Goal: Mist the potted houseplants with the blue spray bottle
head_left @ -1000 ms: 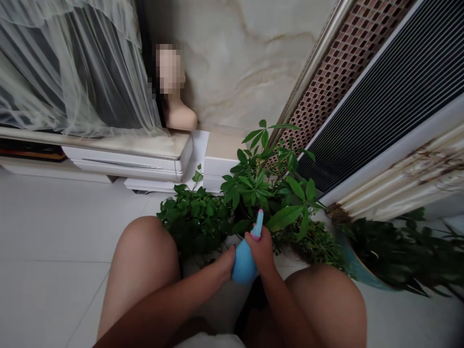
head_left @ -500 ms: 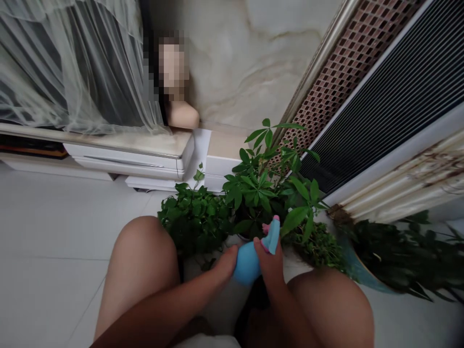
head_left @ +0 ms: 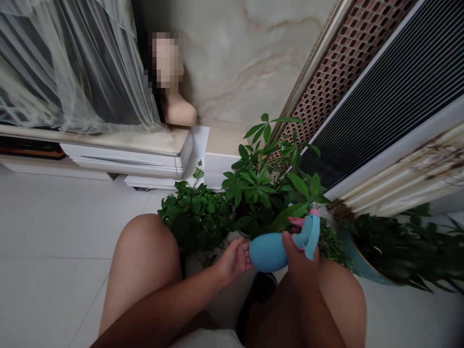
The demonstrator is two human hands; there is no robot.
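A blue spray bottle [head_left: 268, 252] with a pink nozzle tip and trigger lies tilted on its side in front of me. My right hand [head_left: 299, 253] is wrapped round its neck, just below the spray head. Beside the bottle's base is my left hand [head_left: 234, 261], palm up with its fingers spread; whether the fingertips touch the base I cannot tell. Close beyond the bottle grows a leafy potted plant [head_left: 257, 186]. A lower bushy plant [head_left: 195, 210] stands to its left, and small-leaved greenery [head_left: 331, 246] is partly hidden behind my right hand.
My bent knees flank the hands. At the right is a large blue planter [head_left: 373, 266] with dark foliage. A white cabinet [head_left: 145, 162] with a sheer-draped item and a mannequin head [head_left: 177, 108] stands along the marble wall. A dark ribbed panel [head_left: 384, 92] and curtain are at the right.
The spray bottle has moved right and turned nearly level in my right hand. My left hand has come off its body and opened.
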